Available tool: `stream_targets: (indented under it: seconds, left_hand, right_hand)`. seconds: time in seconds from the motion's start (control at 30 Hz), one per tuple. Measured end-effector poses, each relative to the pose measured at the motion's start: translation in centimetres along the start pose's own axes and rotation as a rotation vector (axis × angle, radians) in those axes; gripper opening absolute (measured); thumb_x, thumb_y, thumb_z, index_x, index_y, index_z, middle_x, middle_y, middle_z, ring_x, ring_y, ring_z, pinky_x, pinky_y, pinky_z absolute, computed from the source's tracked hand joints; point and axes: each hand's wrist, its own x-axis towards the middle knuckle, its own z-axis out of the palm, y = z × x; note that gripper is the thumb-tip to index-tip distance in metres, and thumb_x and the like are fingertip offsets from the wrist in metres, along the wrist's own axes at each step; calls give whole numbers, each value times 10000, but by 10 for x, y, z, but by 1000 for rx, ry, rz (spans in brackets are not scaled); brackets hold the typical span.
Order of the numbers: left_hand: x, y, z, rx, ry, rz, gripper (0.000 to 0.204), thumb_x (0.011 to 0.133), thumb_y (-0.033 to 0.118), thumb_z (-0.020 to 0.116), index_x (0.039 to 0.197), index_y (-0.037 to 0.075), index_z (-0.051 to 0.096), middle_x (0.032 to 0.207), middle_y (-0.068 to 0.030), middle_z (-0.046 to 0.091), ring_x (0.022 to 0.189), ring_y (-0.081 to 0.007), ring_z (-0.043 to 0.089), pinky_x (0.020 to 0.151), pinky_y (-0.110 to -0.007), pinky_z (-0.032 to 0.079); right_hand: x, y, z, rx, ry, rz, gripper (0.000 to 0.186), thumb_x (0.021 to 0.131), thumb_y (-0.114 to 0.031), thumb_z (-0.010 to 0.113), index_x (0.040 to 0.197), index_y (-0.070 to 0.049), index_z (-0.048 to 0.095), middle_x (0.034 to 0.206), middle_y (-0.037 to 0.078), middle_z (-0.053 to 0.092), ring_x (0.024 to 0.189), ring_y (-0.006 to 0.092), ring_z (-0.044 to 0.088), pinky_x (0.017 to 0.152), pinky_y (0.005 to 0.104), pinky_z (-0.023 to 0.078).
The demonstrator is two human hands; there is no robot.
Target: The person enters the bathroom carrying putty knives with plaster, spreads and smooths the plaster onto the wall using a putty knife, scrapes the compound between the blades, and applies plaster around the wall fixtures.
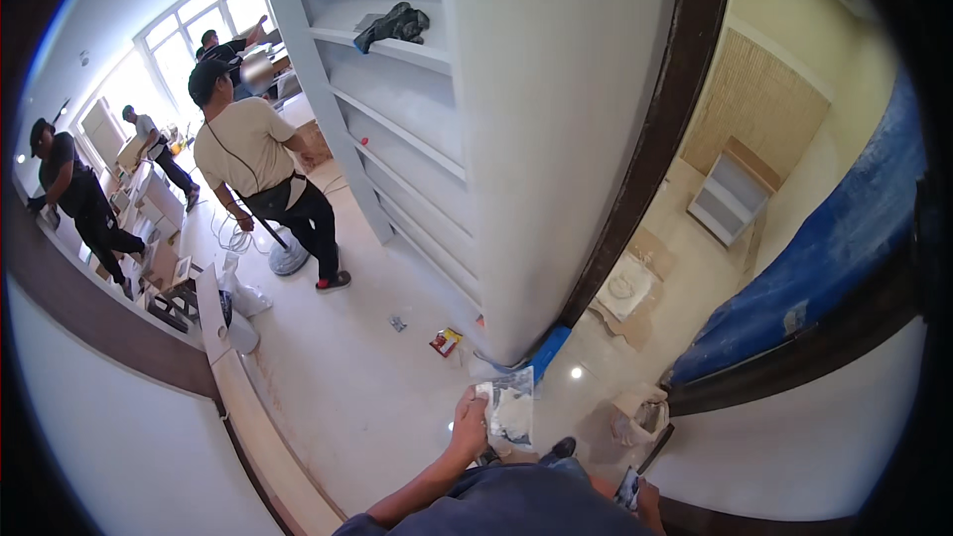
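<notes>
My left hand point(470, 425) is closed on the edge of a flat plate point(526, 384) that carries a heap of white putty point(512, 413). The plate is out in front of my body, close to the foot of a rounded pale column. Low on the right, beside my hip, my right hand point(648, 504) is closed around a putty knife point(627, 488). Its flat grey blade points upward, and the handle is mostly hidden in my fingers.
A column point(556, 139) and a shelf unit point(387, 109) stand ahead. Blue sheeting covers the right doorway side point(814, 258). An opened sack point(640, 415) sits near my feet. Wrappers point(446, 341) lie on the floor. Several people work at left, the nearest in a beige shirt point(248, 144).
</notes>
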Motion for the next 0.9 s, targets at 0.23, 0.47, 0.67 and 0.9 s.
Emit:
stream_targets:
  seconds: [0.23,0.47,0.67,0.9]
  left_hand:
    - [5,-17,38,-78,144,166,295,1073,206,426,1264,29,564,1191,-117,655,1107,-226,668,960,-373,552]
    - [21,-62,110,27,342,190,265,1064,190,440,1223,20,567,1160,-112,636,1081,-231,661,913,-358,570]
    - [56,-98,209,47,201,132,267,1067,206,449,1225,23,562,1169,-109,639,1081,-223,665,899,-368,576]
    - [132,-128,308,106,-16,-9,276,1061,156,421,1265,11,539,1169,-130,662,1068,-235,687,921,-361,569]
  right_hand:
    - [94,-105,-17,-327,-125,-281,426,1004,-387,553,1006,-1,732,986,258,724,894,387,707,802,496,522]
    - [150,-247,-55,-66,-52,-363,644,954,-538,627,1141,71,720,1119,257,736,1011,382,717,890,424,518]
    - [183,-303,-100,545,-388,-66,528,1026,-477,573,1283,-21,637,1151,132,728,999,297,722,804,493,593]
    - [220,-279,-188,1228,-647,-109,630,1074,-553,398,1407,-41,550,1352,169,649,1207,368,653,986,593,531]
